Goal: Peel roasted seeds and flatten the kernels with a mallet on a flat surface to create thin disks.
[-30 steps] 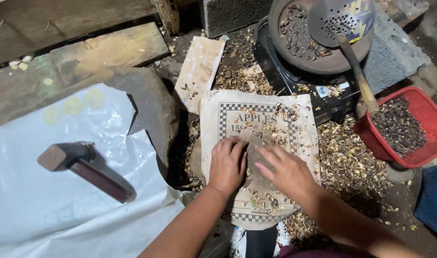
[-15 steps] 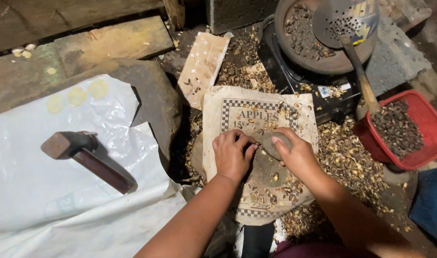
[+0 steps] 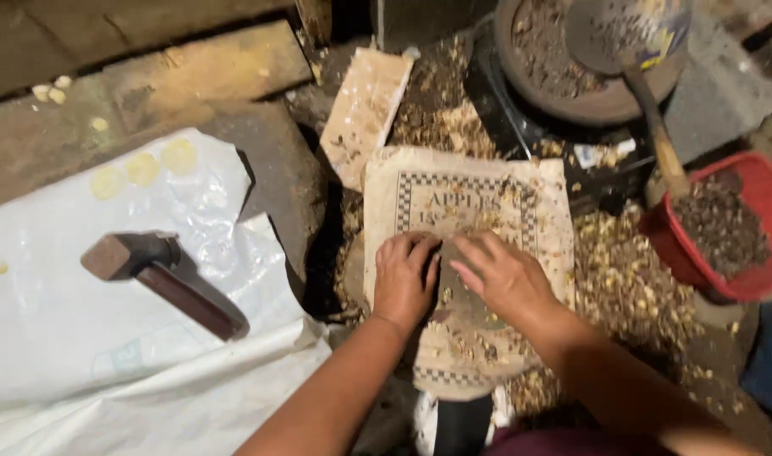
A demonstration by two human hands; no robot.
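Left hand: the left hand (image 3: 405, 279) lies palm down on the printed sack (image 3: 466, 253), fingers curled loosely, pressing on the cloth and gripping nothing that shows.
Right hand: the right hand (image 3: 504, 277) rests just beside the left, fingers spread open and flat over a dark, rounded patch at the sack's middle (whether that patch is a stone or a hole, I cannot tell).
Printed sack: a beige cloth with a chequered border, spread on the ground in front of the person, strewn with broken shell bits.
Shell litter: pale husk fragments (image 3: 626, 287) lie thick to the right of the sack, and more lie above it.
Hammer: a hammer (image 3: 154, 274) with a blocky head and dark wooden handle lies on the white plastic sheet (image 3: 82, 371), well apart from both hands, to the left.
Cardboard scrap: a pale cardboard piece (image 3: 365, 114) lies tilted above the sack's upper left corner.
Red tub: a red plastic tub (image 3: 728, 228) at the right holds dark shells, with a wooden handle (image 3: 656, 135) leaning at its edge.
Round pan: a dark round pan (image 3: 571, 59) at the top holds dark debris.
Wooden plank: a worn plank (image 3: 175, 80) runs across the upper left.
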